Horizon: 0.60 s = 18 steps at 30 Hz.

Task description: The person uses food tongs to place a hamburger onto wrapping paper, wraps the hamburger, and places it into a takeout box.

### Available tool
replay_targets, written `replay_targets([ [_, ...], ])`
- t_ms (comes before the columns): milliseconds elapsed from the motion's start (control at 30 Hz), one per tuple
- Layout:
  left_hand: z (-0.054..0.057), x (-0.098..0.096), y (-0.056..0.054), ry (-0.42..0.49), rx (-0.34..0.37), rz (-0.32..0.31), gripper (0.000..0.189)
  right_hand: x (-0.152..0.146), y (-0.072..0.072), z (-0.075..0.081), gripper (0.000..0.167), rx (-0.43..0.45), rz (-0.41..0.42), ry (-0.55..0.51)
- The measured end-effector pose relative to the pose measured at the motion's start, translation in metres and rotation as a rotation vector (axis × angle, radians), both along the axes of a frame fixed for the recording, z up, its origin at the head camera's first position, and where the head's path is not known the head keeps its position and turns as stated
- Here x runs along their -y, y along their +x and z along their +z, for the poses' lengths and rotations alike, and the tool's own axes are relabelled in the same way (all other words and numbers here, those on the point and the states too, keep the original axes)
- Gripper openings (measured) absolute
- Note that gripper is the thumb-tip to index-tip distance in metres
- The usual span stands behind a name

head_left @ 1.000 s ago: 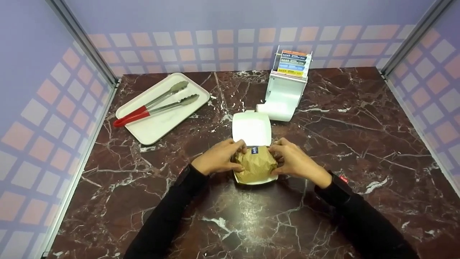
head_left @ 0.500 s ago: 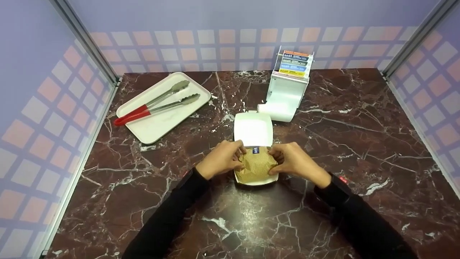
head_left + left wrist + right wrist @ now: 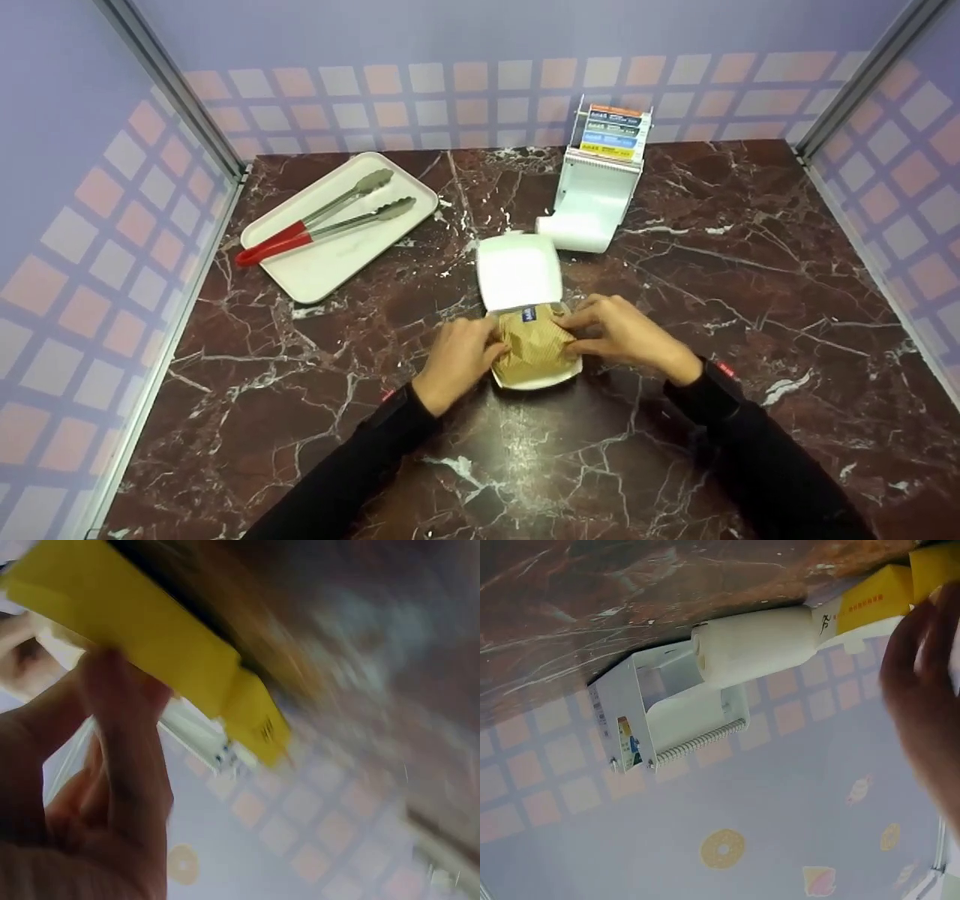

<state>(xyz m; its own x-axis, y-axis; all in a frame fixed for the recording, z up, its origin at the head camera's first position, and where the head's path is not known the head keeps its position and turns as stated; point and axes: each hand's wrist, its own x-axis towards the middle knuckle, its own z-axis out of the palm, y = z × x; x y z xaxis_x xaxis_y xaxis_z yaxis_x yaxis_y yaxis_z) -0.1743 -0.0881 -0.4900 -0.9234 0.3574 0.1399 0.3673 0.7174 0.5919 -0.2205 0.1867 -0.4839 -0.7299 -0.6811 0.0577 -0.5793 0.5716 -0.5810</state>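
In the head view, an open clamshell burger box (image 3: 519, 271) lies mid-table, white inside, its lid folded back. A wrapped burger (image 3: 531, 349) in tan patterned paper with a small blue label sits in its near half; the paper hides the contents. My left hand (image 3: 459, 361) grips the box's left wall with thumb and fingers; in the left wrist view the box's yellow outside (image 3: 157, 637) shows against those fingers. From the right, my right hand (image 3: 626, 335) pinches the wrapped burger, index finger and thumb on the paper. Its fingertips are partly hidden in the right wrist view.
Behind the box stands a white label dispenser (image 3: 600, 184) with a paper roll (image 3: 574, 233) close to the lid. Red-handled tongs (image 3: 322, 225) lie on a white tray (image 3: 307, 281) at the back left. Patterned walls enclose the marble-look table (image 3: 375, 465).
My left hand has shifted nearer and lower, from the burger's wrapper to the box's side. The box has turned slightly, its lid swinging left. The right hand's fingers have straightened somewhat.
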Motion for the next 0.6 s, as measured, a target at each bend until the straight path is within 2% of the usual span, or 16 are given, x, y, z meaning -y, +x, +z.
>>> replay_targets([
  [133,0.006,0.004,-0.001,-0.017,0.175,-0.106,0.007,0.007,0.004,-0.003,0.045,-0.090,-0.018,0.020],
  [200,0.009,0.006,-0.002,-0.030,0.242,-0.131,0.006,0.008,0.008,0.000,0.043,-0.108,0.005,0.068],
  [267,0.010,0.006,-0.003,-0.030,0.272,-0.132,0.010,0.006,0.011,0.004,0.039,-0.103,0.040,0.127],
  [367,0.007,0.003,-0.001,-0.009,0.247,-0.104,0.023,0.001,0.010,0.007,0.036,-0.026,0.071,0.174],
  [467,0.003,0.000,0.000,0.026,0.181,-0.078,0.036,-0.004,0.003,0.004,0.032,0.037,0.071,0.115],
  [600,-0.001,-0.003,0.002,0.047,0.106,-0.078,0.037,-0.003,-0.005,-0.004,0.028,0.063,0.044,-0.001],
])
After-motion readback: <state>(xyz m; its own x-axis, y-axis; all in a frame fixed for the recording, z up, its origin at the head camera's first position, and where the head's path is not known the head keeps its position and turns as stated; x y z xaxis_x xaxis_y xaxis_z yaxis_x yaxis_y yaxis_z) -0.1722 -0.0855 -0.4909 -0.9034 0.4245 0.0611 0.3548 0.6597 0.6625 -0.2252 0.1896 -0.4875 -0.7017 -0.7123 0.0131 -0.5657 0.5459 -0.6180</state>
